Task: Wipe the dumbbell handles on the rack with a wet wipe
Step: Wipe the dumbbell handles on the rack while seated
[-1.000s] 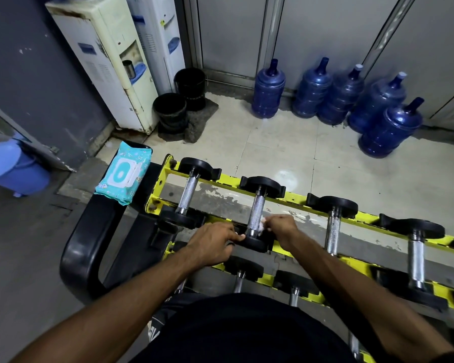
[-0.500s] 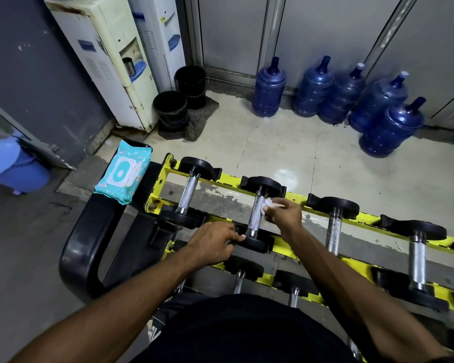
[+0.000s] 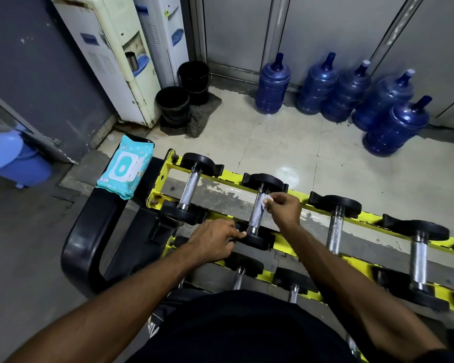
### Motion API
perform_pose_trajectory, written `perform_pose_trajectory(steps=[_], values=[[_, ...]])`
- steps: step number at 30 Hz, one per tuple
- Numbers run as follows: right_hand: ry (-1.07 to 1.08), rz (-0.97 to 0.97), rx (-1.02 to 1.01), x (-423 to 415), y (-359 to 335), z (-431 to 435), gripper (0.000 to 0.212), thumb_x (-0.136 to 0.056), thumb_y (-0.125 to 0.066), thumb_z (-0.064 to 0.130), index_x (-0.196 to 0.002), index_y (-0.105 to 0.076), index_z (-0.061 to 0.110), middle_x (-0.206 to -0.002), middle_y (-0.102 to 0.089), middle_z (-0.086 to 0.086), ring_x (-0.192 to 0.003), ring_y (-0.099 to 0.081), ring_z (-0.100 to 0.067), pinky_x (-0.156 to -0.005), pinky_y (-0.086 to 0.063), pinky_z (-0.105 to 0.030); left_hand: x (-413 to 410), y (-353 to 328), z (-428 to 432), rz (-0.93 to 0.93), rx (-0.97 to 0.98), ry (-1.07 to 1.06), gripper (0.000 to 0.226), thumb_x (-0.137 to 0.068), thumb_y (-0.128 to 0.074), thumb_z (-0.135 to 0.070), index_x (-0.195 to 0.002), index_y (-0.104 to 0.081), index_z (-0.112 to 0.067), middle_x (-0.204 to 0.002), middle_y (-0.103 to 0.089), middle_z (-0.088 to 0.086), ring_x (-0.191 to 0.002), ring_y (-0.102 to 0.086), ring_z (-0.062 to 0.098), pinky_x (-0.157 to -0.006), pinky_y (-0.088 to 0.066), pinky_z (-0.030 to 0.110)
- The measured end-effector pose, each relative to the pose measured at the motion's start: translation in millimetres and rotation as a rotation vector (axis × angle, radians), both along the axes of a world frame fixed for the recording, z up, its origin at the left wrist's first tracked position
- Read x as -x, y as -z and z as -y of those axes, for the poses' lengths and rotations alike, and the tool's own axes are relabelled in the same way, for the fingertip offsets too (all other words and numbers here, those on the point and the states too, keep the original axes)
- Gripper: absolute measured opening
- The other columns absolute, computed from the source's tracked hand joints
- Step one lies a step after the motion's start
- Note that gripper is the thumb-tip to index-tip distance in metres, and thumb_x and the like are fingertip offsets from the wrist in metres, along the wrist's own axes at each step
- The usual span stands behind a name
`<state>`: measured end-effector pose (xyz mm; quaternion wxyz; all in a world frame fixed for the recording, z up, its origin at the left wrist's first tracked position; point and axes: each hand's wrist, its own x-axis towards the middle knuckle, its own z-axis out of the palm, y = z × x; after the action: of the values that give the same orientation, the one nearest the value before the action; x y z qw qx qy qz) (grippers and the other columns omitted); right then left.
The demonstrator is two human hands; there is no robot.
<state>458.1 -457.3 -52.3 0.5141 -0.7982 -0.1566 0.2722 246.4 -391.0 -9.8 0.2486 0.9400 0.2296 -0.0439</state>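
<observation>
Sliding up the handle, right hand pinches the wipe; left hand grips the plate, steadying. Next handle probably follows.

No legible text; print on the wipes pack too blurred

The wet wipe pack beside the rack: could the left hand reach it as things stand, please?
Probably yes. The wet wipe pack lies uncovered on the black frame, with only the end dumbbell between it and the left hand, which must first release the second dumbbell.
</observation>
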Motion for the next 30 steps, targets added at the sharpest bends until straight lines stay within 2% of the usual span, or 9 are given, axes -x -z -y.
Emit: perform_pose_trajectory(steps=[3,6,10,12,14,18,24,28,30], values=[[-0.375,0.429,0.123,10.6,-7.1,19.9,0.017,-0.084,-0.077,0.014,-0.100,-0.077,0.013,-0.096,-0.070,0.003,-0.081,-0.064,-0.012,-0.073,-0.055,-0.029,-0.7,-0.6,-0.4,-0.008,-0.002,0.001,0.038,-0.093,-0.057,-0.028,-0.129,-0.064,-0.038,-0.099,-0.062,-0.012,-0.093,-0.057,0.009,-0.081,-0.054,0.033],[-0.777,0.729,0.183,13.0,-11.7,34.6,0.019,-0.088,-0.070,0.010,-0.107,-0.075,0.009,-0.104,-0.063,-0.004,-0.088,-0.059,-0.018,-0.071,-0.048,-0.026,0.1,-1.8,0.1,-0.019,0.002,0.002,0.038,-0.093,-0.057,-0.029,-0.130,-0.064,-0.038,-0.099,-0.061,-0.012,-0.094,-0.056,0.008,-0.081,-0.053,0.034],[-0.806,0.933,0.359,2.0,-13.4,5.1,0.022,-0.092,-0.056,0.005,-0.112,-0.065,0.005,-0.114,-0.054,-0.011,-0.103,-0.049,-0.026,-0.080,-0.039,-0.029,0.3,-2.6,1.0,-0.037,-0.005,0.007,0.040,-0.093,-0.056,-0.029,-0.132,-0.062,-0.039,-0.100,-0.060,-0.011,-0.094,-0.055,0.008,-0.081,-0.053,0.033],[-0.870,1.087,0.444,4.1,-14.2,-10.8,0.029,-0.084,-0.070,0.008,-0.112,-0.065,0.003,-0.112,-0.058,-0.011,-0.104,-0.047,-0.027,-0.080,-0.043,-0.034,0.1,-3.5,1.0,-0.037,-0.016,0.014,0.042,-0.093,-0.055,-0.028,-0.132,-0.061,-0.038,-0.100,-0.060,-0.011,-0.095,-0.055,0.010,-0.082,-0.052,0.035],[-1.117,1.270,0.484,9.1,-13.8,-17.5,0.026,-0.081,-0.075,0.014,-0.104,-0.069,0.007,-0.102,-0.065,-0.009,-0.098,-0.049,-0.026,-0.078,-0.045,-0.035,0.7,-3.7,0.9,-0.046,-0.022,0.022,0.044,-0.091,-0.055,-0.026,-0.133,-0.061,-0.037,-0.101,-0.060,-0.010,-0.097,-0.056,0.011,-0.085,-0.052,0.036],[-1.476,1.246,0.506,21.6,-23.2,-15.9,0.019,-0.091,-0.064,0.024,-0.106,-0.071,0.014,-0.101,-0.068,-0.003,-0.101,-0.049,-0.022,-0.084,-0.047,-0.034,3.3,-0.7,2.1,-0.062,-0.030,0.027,0.046,-0.089,-0.054,-0.027,-0.133,-0.061,-0.037,-0.120,-0.063,-0.011,-0.114,-0.055,0.011,-0.098,-0.048,0.039],[-1.167,1.239,0.655,10.4,-45.2,-40.2,0.019,-0.086,-0.058,0.003,-0.100,-0.071,0.002,-0.103,-0.065,-0.013,-0.103,-0.048,-0.030,-0.078,-0.043,-0.038,4.5,-3.1,3.5,-0.041,-0.033,0.028,0.048,-0.093,-0.054,-0.025,-0.139,-0.056,-0.038,-0.111,-0.061,-0.008,-0.106,-0.055,0.013,-0.089,-0.046,0.033],[-1.406,1.235,0.591,23.1,-33.7,-23.5,0.018,-0.090,-0.063,0.015,-0.104,-0.072,0.008,-0.103,-0.067,-0.009,-0.104,-0.049,-0.027,-0.086,-0.045,-0.038,3.7,-2.9,2.3,-0.066,-0.010,0.016,0.046,-0.091,-0.054,-0.026,-0.135,-0.059,-0.037,-0.114,-0.063,-0.010,-0.109,-0.055,0.012,-0.094,-0.049,0.037],[-1.341,1.161,0.509,19.4,-25.6,-15.5,0.020,-0.090,-0.066,0.018,-0.107,-0.072,0.010,-0.106,-0.068,-0.008,-0.105,-0.051,-0.024,-0.089,-0.046,-0.035,3.8,-2.2,2.5,-0.067,-0.013,0.016,0.046,-0.092,-0.054,-0.026,-0.136,-0.058,-0.038,-0.116,-0.062,-0.010,-0.110,-0.054,0.011,-0.096,-0.047,0.036]])
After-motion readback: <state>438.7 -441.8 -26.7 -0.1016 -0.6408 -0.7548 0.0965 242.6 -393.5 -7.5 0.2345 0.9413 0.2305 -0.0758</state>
